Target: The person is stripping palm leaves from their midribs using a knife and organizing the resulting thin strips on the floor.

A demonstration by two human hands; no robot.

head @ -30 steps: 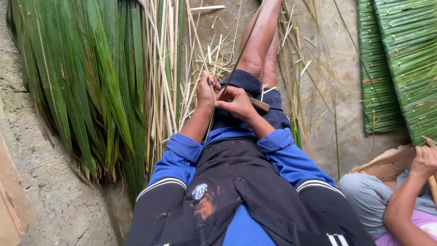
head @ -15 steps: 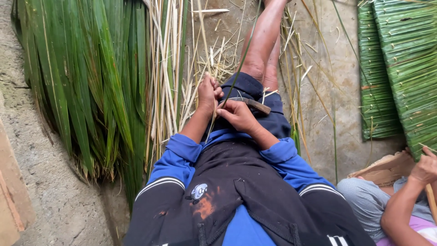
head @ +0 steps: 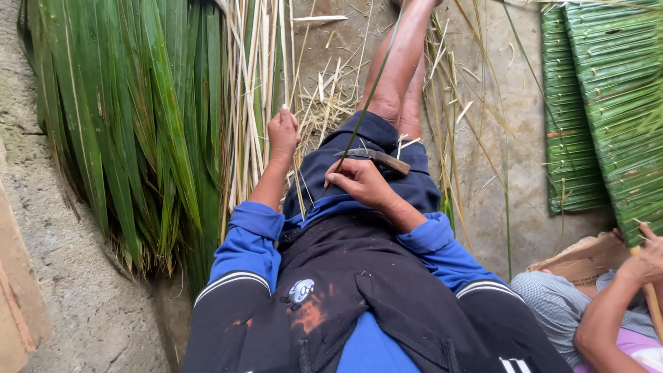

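I look down on my own lap and outstretched legs, seated on a concrete floor [head: 525,138]. My hands are apart. My left hand [head: 283,132] is out to the left of my knee, curled closed among the pale dry stalks [head: 252,90] that lie in a bundle beside my leg — I cannot tell how many of them it grips. My right hand [head: 360,183] rests on my thigh, its fingers pinched shut on the lower end of a thin green leaf strip [head: 369,90], which runs up and slightly right from the pinch, along my leg, toward the top edge of the view. A small knife with a brown wooden handle [head: 378,157] lies across my lap just above the right hand, touching or almost touching it; whether the hand holds it I cannot tell.

To the far left a thick heap of long green palm leaves [head: 138,124] spreads over the ground beside a rough concrete surface [head: 62,276]. At the upper right lie flat panels of folded green leaves [head: 608,103], laid side by side and overlapping. No labels or signs show on anything. At the lower right another person's hand [head: 642,259] grips a pale stick — beside it sits a piece of brown cardboard [head: 580,259].
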